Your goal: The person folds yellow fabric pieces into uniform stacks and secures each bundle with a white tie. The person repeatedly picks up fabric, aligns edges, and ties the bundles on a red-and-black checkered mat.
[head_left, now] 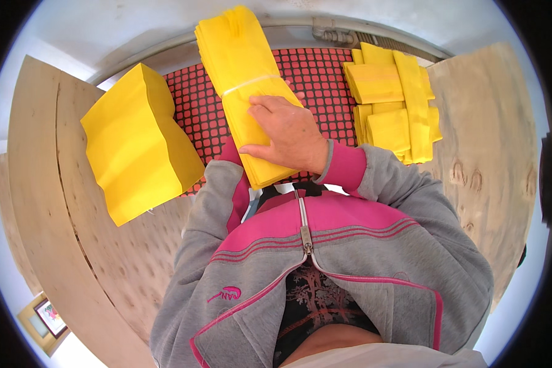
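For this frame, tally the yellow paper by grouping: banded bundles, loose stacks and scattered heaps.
Banded yellow bundle, under the right hand: 1
Tall loose yellow stack, at the left: 1
Heap of smaller yellow bundles, at the right, too overlapped to count singly: 1
Total: 3 groupings

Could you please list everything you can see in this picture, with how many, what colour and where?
banded bundle of yellow paper sheets: one, yellow, centre, on the red mat, under the right hand
thick stack of yellow paper: one, yellow, left, on the plywood
pile of folded yellow paper pieces: one pile, count unclear, yellow, upper right
red perforated mat: one, red with dark holes, top centre
plywood worktop: one, pale wood, both sides
framed picture: one, lower left corner
jacket: one, grey and pink, zipped, bottom centre
right hand: flat on the bundle
left hand: hidden beneath the bundle; only its sleeve shows
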Available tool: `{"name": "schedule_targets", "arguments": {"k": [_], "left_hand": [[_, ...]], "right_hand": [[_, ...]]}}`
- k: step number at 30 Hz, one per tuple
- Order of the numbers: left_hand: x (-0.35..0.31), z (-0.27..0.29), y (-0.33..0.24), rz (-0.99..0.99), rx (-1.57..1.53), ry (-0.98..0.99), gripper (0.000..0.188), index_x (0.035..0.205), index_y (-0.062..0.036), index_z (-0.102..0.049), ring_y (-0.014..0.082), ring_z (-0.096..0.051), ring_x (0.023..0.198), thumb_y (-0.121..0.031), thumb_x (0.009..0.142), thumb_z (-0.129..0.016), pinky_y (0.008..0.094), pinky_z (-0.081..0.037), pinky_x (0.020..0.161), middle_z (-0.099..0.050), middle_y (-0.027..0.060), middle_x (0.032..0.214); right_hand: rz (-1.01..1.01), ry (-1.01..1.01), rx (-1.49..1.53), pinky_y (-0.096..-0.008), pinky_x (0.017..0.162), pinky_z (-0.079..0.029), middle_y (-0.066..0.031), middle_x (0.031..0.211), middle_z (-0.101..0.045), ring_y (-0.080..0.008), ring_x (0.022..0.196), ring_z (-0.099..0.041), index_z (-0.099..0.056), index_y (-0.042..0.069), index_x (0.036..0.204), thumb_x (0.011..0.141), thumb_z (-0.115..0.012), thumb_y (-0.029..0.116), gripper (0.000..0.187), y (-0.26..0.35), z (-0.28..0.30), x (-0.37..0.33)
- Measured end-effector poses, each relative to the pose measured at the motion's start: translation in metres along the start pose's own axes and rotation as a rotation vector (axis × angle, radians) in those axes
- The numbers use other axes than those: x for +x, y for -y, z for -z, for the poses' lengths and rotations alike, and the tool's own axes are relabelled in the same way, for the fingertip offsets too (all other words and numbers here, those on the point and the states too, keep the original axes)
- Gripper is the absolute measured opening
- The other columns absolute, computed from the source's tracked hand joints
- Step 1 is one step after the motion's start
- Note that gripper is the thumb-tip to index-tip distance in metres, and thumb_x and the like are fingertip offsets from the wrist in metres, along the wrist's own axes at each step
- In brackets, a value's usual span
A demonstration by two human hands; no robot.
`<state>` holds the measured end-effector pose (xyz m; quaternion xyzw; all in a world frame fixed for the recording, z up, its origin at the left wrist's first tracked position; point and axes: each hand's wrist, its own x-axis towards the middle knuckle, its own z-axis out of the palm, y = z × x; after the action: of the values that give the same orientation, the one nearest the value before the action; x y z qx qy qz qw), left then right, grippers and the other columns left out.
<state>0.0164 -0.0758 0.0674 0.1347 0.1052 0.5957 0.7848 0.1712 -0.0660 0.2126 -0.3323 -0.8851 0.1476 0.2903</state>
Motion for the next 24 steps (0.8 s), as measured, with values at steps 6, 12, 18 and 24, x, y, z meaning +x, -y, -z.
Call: {"name": "schedule_targets", "arguments": {"k": [6, 12, 18, 24], "left_hand": [[-0.021, 0.038, 0.025, 0.144, -0.262, -0.092, 0.071, 0.140, 0.0012, -0.035, 0.0295, -0.045, 0.127, -0.055, 0.096, -0.037, 0.0416, -0.036, 0.106, -0.045, 0.0155, 0.139], [-0.054, 0.055, 0.040, 0.241, -0.392, -0.177, 0.075, 0.141, 0.0011, -0.034, 0.0301, -0.043, 0.129, -0.059, 0.095, -0.036, 0.0419, -0.034, 0.107, -0.043, 0.0160, 0.141], [-0.092, 0.059, 0.038, 0.294, -0.368, -0.275, 0.080, 0.142, 0.0011, -0.033, 0.0306, -0.041, 0.130, -0.063, 0.094, -0.036, 0.0422, -0.033, 0.108, -0.041, 0.0165, 0.143], [-0.125, 0.059, 0.040, 0.256, -0.081, -0.366, 0.076, 0.140, 0.0007, -0.035, 0.0276, -0.041, 0.131, -0.059, 0.094, -0.040, 0.0412, -0.033, 0.108, -0.043, 0.0137, 0.142]], "right_hand": [[-0.142, 0.342, 0.023, -0.0401, 0.083, -0.049, -0.0158, 0.108, -0.059, -0.0313, 0.100, -0.059, -0.060, -0.001, 0.099, 0.076, -0.068, 0.051, 0.058, -0.014, -0.019, -0.029], [-0.203, 0.563, 0.341, -0.0386, 0.083, -0.048, -0.0162, 0.104, -0.062, -0.0311, 0.097, -0.060, -0.061, -0.001, 0.103, 0.085, -0.060, 0.051, 0.055, -0.042, -0.036, -0.038], [-0.289, 0.316, 0.609, -0.0378, 0.083, -0.049, -0.0164, 0.102, -0.065, -0.0332, 0.098, -0.061, -0.063, 0.002, 0.103, 0.087, -0.060, 0.038, 0.040, -0.077, -0.048, -0.033], [-0.143, 0.044, -0.025, -0.0380, 0.097, -0.044, -0.0112, 0.126, -0.057, -0.0279, 0.118, -0.053, -0.053, 0.006, 0.124, 0.091, -0.054, 0.018, 0.035, -0.152, -0.074, -0.041]]}}
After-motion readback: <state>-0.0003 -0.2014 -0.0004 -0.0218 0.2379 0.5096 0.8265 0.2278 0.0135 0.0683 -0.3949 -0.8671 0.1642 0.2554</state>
